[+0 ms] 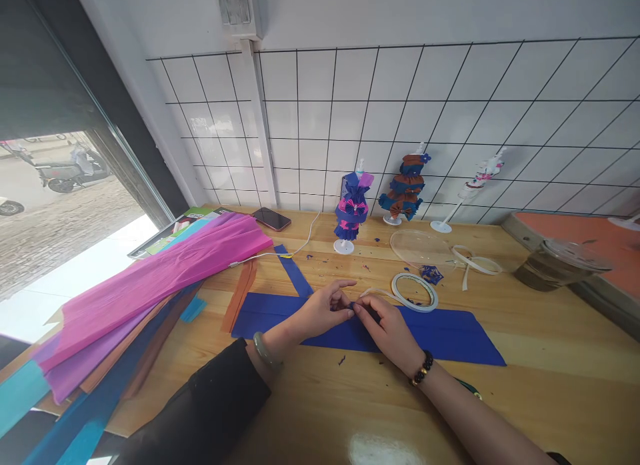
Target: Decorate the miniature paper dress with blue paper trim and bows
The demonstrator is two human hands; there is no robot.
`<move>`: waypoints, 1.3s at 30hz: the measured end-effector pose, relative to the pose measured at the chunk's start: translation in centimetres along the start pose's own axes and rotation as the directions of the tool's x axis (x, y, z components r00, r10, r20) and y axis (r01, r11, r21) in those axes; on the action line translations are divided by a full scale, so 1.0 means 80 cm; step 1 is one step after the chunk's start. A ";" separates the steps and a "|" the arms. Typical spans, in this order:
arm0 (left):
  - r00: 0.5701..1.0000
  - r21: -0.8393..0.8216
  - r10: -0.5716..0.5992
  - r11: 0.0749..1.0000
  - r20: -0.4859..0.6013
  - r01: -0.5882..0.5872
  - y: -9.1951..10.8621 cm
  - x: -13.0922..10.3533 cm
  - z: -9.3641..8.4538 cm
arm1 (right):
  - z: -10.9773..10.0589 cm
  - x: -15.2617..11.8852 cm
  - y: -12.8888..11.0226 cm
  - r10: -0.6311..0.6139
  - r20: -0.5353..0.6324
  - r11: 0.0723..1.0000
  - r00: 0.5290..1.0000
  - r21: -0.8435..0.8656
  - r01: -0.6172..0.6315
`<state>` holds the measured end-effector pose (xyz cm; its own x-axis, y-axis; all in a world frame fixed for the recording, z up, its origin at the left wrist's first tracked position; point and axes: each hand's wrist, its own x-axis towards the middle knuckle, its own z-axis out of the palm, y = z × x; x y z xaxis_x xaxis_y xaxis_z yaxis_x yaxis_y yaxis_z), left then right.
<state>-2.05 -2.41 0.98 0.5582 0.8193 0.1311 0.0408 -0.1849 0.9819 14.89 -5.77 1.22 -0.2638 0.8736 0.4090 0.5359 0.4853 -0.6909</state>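
My left hand and my right hand meet over a long dark blue strip of crepe paper lying on the table. Between the fingertips of both hands is a small dark blue piece of paper, mostly hidden by the fingers. The left thumb and index finger pinch at it while the other left fingers are raised. My right thumb and fingers close on its other side. Just beyond the right hand lies a roll of white double-sided tape, and a thin pale strip runs from near the right fingers toward it.
Stacked crepe paper covers the left side. Behind stand dressed figures on white bases, one blue and pink, another brown and blue. A phone, a clear plastic lid and a drink cup sit around the table.
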 end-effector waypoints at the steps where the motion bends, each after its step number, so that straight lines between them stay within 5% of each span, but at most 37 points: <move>1: 1.000 -0.004 -0.004 1.000 0.001 0.004 -0.001 0.000 0.000 | 0.000 0.000 0.000 0.006 -0.001 1.000 1.000 0.000 -0.006; 39: 1.000 -0.040 0.019 0.999 -0.011 -0.020 -0.006 0.002 -0.004 | 0.003 -0.002 0.003 -0.037 -0.081 0.999 0.996 -0.001 0.037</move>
<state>-2.24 -2.01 0.59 0.5499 0.8214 0.1513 -0.0033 -0.1790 0.9838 14.85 -5.76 0.85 -0.2177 0.8492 0.4811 0.5264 0.5172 -0.6748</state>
